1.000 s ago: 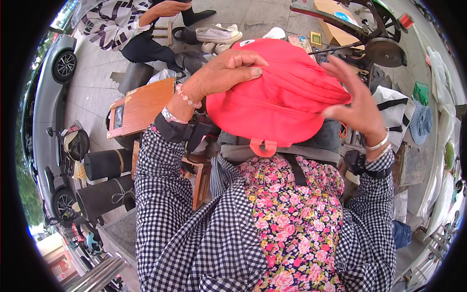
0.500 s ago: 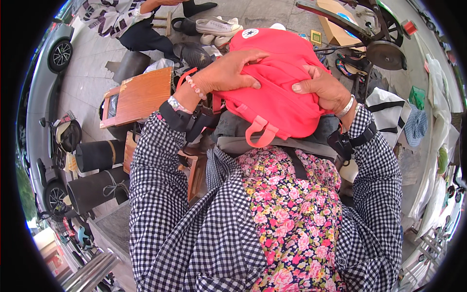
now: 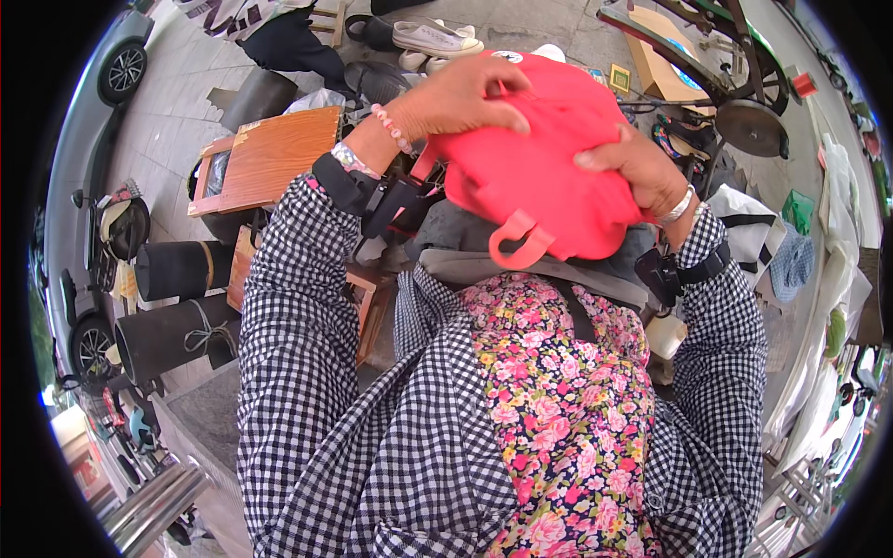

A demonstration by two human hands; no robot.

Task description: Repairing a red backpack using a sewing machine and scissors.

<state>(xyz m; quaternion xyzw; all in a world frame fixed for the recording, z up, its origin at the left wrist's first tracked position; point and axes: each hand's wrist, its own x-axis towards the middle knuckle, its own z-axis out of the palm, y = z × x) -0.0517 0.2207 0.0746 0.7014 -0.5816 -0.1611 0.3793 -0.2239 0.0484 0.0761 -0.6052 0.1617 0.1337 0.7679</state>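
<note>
A bright coral-red backpack [image 3: 549, 191] lies across my lap, slightly blurred, with its fabric loop [image 3: 523, 244] hanging toward me. My left hand [image 3: 468, 100] grips its upper left part, thumb and fingers pinching the fabric. On the right side, my right hand [image 3: 640, 166] holds the bag with the thumb on top; its other fingers are mostly hidden. A round white patch [image 3: 508, 57] shows at the far edge, partly behind my left fingers. Under the bag lies dark grey cloth [image 3: 446, 232] over my lap.
A wooden board [image 3: 284, 158] and black rolls [image 3: 177, 339] sit to the left. Pale shoes [image 3: 437, 39] stand beyond the bag. At the far right is a black machine with a wheel [image 3: 752, 128], near a white bag [image 3: 744, 223]. A parked car [image 3: 84, 186] stands far left.
The backpack has turned a little and shifted right and toward me, its loop swinging right. My left hand has lifted the fabric slightly, and its fingers now partly cover the patch.
</note>
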